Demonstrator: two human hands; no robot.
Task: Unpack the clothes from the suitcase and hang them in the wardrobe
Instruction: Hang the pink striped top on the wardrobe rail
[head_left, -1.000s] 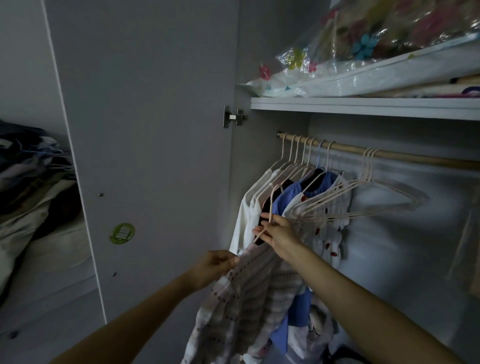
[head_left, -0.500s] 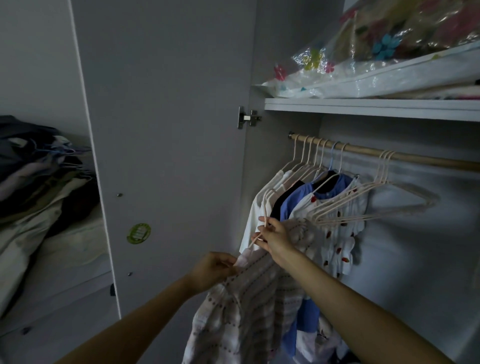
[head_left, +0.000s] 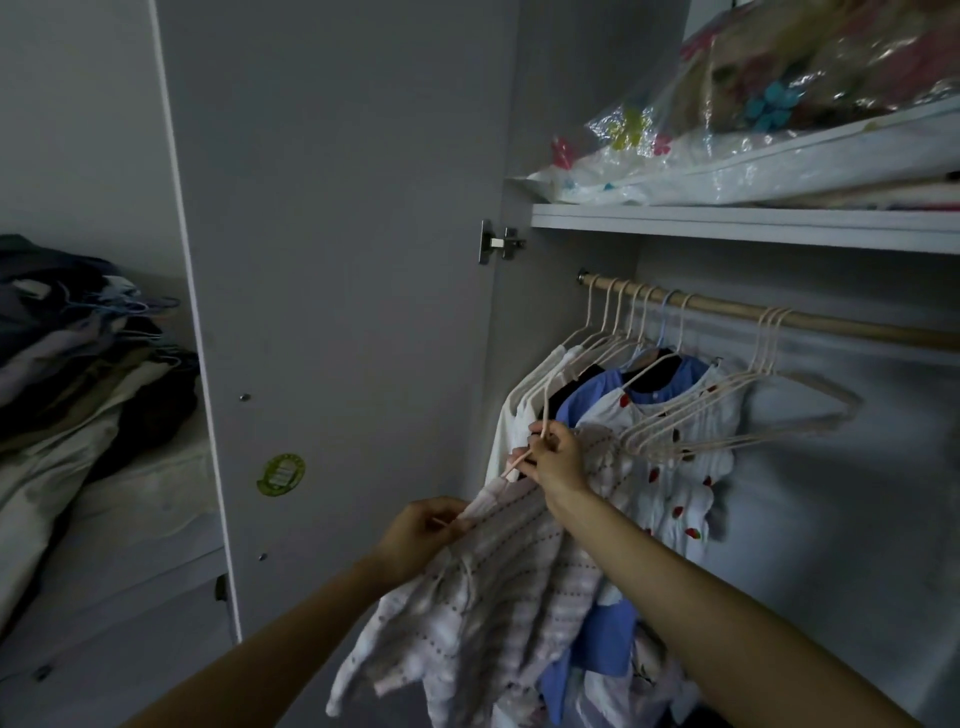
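Observation:
A pale striped garment (head_left: 498, 587) hangs from a cream hanger (head_left: 545, 400) that I hold below the wooden rail (head_left: 727, 312) of the open wardrobe. My right hand (head_left: 558, 460) is shut on the hanger's neck. My left hand (head_left: 421, 532) pinches the garment's shoulder and the hanger's end. The hanger's hook is below the rail, apart from it. On the rail hang white tops, a blue shirt (head_left: 597, 405), a strawberry-print dress (head_left: 680, 467) and several empty hangers (head_left: 753, 410). The suitcase is out of view.
The open wardrobe door (head_left: 337, 312) stands at my left, with a green sticker (head_left: 281, 474). A pile of clothes (head_left: 78, 374) lies on a bed at far left. Above the rail, a shelf (head_left: 743, 226) carries a plastic-bagged floral quilt (head_left: 779, 104).
The view has shifted left, so the wardrobe sits further right in the frame. My hands keep their hold on the hanger and striped garment, at about the same height below the rail.

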